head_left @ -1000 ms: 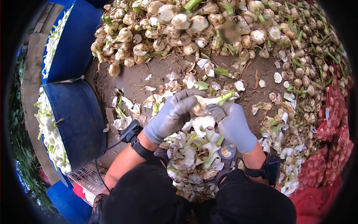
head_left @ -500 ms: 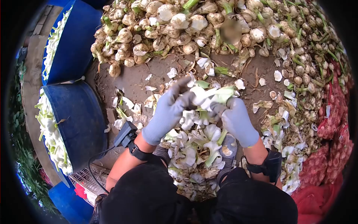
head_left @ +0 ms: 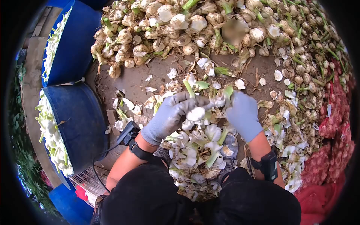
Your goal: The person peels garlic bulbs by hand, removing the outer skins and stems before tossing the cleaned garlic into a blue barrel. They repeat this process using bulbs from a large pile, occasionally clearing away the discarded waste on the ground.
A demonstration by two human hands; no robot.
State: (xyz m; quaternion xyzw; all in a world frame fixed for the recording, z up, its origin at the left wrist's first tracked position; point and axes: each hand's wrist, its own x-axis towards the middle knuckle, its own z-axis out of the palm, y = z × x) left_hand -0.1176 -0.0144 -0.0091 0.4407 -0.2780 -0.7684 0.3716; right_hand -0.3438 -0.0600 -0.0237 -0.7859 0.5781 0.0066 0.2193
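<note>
A peeled white bulb (head_left: 195, 114) with a short green stem sits in my left hand (head_left: 169, 114), whose gloved fingers are closed round it. The stem points up and the round white end faces down. To its right, my gloved right hand (head_left: 242, 114) is closed on a pale green and white leafy peel (head_left: 228, 91), apart from the bulb. White peels (head_left: 213, 133) lie on the ground below both hands, between my feet.
A large pile of unpeeled bulbs (head_left: 150, 30) spreads across the top and right. Two blue tubs (head_left: 77, 127) of white bulbs stand at the left. Red mesh sacks (head_left: 318, 167) lie at the right, and a wire crate (head_left: 84, 180) at the lower left.
My hands have moved apart, the right one going up and right with a peel. The bulb in my left hand now hangs smooth end down, its stem upward.
</note>
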